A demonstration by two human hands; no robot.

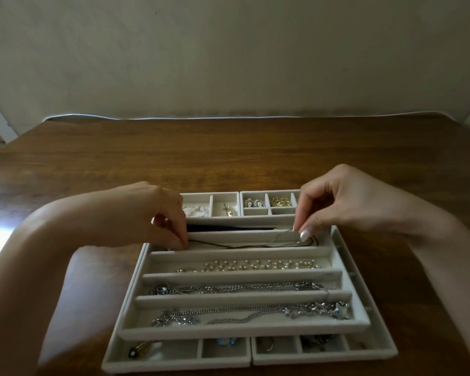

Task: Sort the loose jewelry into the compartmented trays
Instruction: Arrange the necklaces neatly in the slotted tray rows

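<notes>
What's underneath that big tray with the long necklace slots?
Compartmented trays stick out in front and behind, holding earrings and small pieces. Their middles lie hidden beneath the long tray.

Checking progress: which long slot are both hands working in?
The second slot from the far edge, holding the thin necklace that left hand and right hand pinch.

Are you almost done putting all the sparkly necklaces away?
Nearly, it seems. Done: the pearl necklace, silver chain and star chain each lie in their own long slot, and earrings sit in a small compartment. In hand: the left hand and right hand pinch a thin necklace stretched along its slot. Left: no loose jewelry shows on the table, so probably just this one.
</notes>
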